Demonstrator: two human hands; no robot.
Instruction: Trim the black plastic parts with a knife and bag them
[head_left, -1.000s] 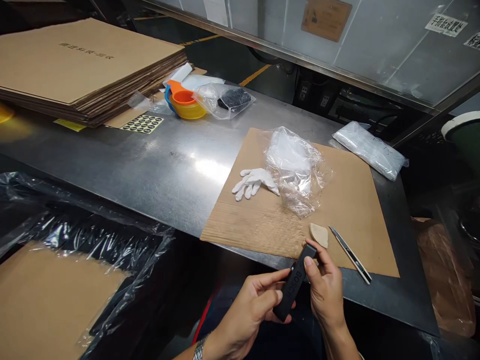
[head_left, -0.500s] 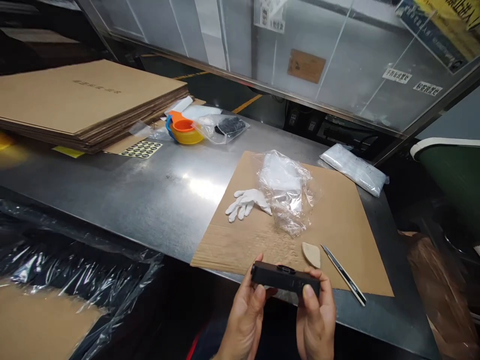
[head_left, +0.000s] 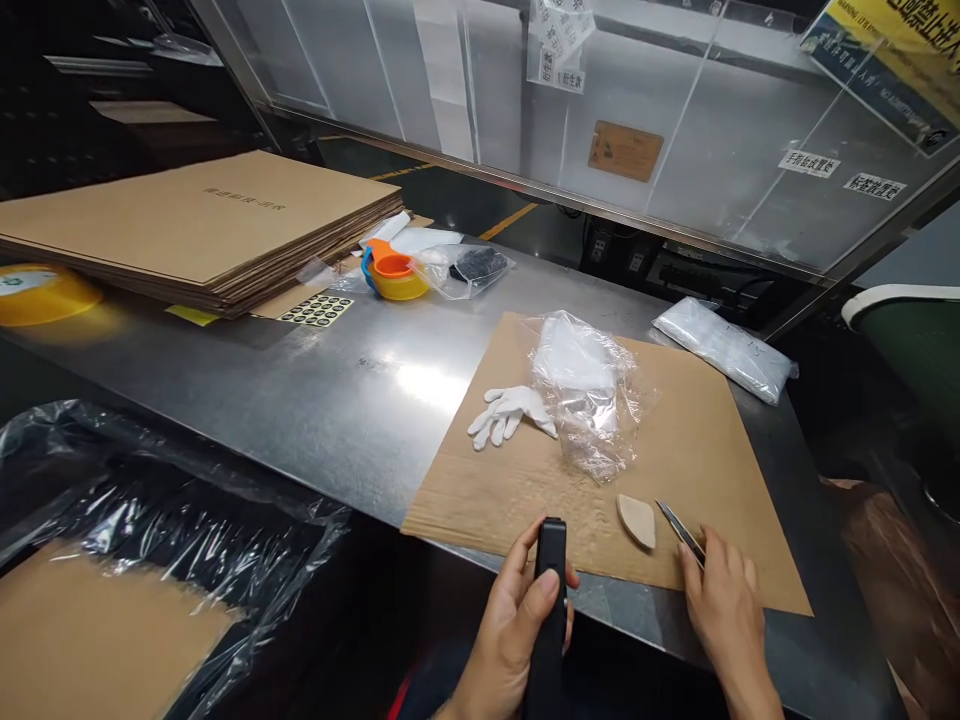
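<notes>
My left hand [head_left: 514,620] is closed around a black oblong part [head_left: 551,590], held upright in front of the table edge. On the right, the fingers of my right hand [head_left: 724,600] are closed over the handle of a utility knife [head_left: 680,530], which lies on the cardboard sheet [head_left: 705,440] with its blade pointing away. Just left of the knife rests a beige wedge-shaped pad [head_left: 636,522]. Farther back on the cardboard are a white glove [head_left: 510,412] and a crumpled clear plastic bag [head_left: 592,390] with white material inside.
A stack of flat cardboard [head_left: 225,220] stands at the back left, beside a yellow tape roll [head_left: 45,295]. Orange and yellow tape rings [head_left: 397,275] and a bagged black item [head_left: 480,265] lie behind. A plastic-lined box [head_left: 150,560] is at lower left; a white packet [head_left: 724,345] lies back right.
My right hand has let go of the black part and moved right onto the knife. The part has turned from lying across to upright in my left hand. The view has shifted slightly.
</notes>
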